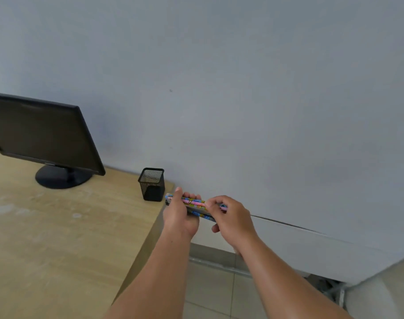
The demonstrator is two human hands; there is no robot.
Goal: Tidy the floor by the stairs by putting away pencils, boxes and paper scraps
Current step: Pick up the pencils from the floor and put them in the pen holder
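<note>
A bundle of several colourful patterned pencils (194, 202) lies level in the air just past the desk's right corner. My left hand (179, 215) wraps around the bundle's left half, thumb on top. My right hand (231, 217) pinches the pencils' right ends with fingers curled over them. A black mesh pencil cup (152, 184) stands upright on the desk corner, just left of the pencils' tips, and looks empty.
A wooden desk (58, 238) fills the lower left, with a black monitor (42, 137) on a round stand at its back. A pale wall rises behind. Tiled floor (214, 291) shows below my arms, right of the desk edge.
</note>
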